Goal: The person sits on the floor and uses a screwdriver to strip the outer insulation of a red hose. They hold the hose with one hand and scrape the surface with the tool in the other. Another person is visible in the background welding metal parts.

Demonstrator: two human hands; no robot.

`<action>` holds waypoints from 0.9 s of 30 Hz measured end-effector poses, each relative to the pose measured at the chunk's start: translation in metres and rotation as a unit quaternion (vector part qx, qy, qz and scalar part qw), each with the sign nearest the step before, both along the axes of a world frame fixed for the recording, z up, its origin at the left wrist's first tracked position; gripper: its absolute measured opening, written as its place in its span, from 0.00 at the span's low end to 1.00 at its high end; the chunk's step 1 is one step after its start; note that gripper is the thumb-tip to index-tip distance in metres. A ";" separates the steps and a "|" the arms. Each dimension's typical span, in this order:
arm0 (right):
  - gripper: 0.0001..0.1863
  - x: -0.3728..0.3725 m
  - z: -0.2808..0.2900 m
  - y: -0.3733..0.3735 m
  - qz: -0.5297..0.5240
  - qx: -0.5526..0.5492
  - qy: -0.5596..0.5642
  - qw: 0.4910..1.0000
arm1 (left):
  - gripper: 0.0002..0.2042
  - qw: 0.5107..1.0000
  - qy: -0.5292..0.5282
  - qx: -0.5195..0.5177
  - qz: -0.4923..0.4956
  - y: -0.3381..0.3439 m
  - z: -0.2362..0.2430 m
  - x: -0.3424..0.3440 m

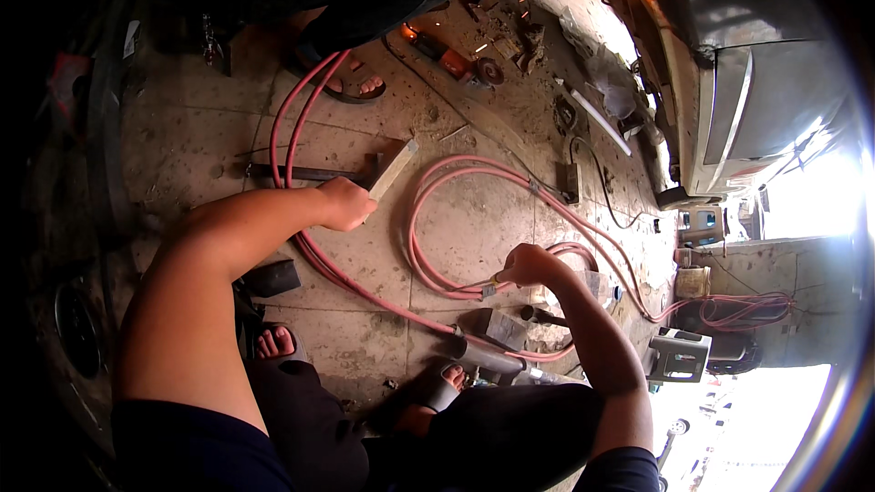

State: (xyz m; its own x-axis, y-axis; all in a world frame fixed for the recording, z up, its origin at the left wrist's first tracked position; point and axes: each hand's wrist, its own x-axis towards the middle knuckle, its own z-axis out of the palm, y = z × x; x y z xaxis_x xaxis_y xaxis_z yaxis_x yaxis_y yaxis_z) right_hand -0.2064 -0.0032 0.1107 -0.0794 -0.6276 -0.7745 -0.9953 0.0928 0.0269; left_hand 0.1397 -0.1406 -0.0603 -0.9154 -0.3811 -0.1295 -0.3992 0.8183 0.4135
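My left hand (342, 205) is closed on a pale rectangular bar (394, 164), angled up and rightward over the floor. A dark metal bar (292, 171) lies behind it, with pink hose loops (299, 114) crossing it. My right hand (533, 264) is closed round a small thin object with a yellowish part (497, 282), too small to name, just over a coil of pink hose (442, 162). Below that hand are a dark pipe end (531, 314) and a grey metal piece (497, 333).
A co-worker's sandalled foot (360, 82) and dark trousers are at the top. An orange-black grinder (453, 62) lies beside them. Sparks glow near a silver vehicle body (766, 109) at right. A white tube (602, 123), a grey stool (674, 355) and a dark block (273, 278) are around me.
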 end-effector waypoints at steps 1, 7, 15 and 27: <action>0.19 -0.001 0.002 -0.001 -0.011 0.002 -0.007 1.000 | 0.10 1.000 -0.002 0.000 -0.003 0.000 -0.001 0.000; 0.20 0.002 0.003 -0.004 0.002 0.028 -0.003 1.000 | 0.10 1.000 -0.009 0.000 -0.010 0.000 0.005 0.000; 0.20 0.017 0.006 -0.001 -0.011 0.005 -0.012 1.000 | 0.10 1.000 -0.005 -0.015 -0.013 0.000 0.001 0.002; 0.20 0.011 -0.005 0.003 0.007 -0.024 -0.003 1.000 | 0.11 1.000 -0.018 -0.001 -0.010 0.001 0.001 0.002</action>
State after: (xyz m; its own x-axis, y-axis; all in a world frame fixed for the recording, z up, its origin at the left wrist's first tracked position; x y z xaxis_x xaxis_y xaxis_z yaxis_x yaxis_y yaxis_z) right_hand -0.1952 -0.0002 0.1054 -0.0666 -0.6656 -0.7433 -0.9966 0.0807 0.0170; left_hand 0.1414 -0.1391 -0.0596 -0.9179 -0.3627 -0.1609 -0.3967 0.8275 0.3973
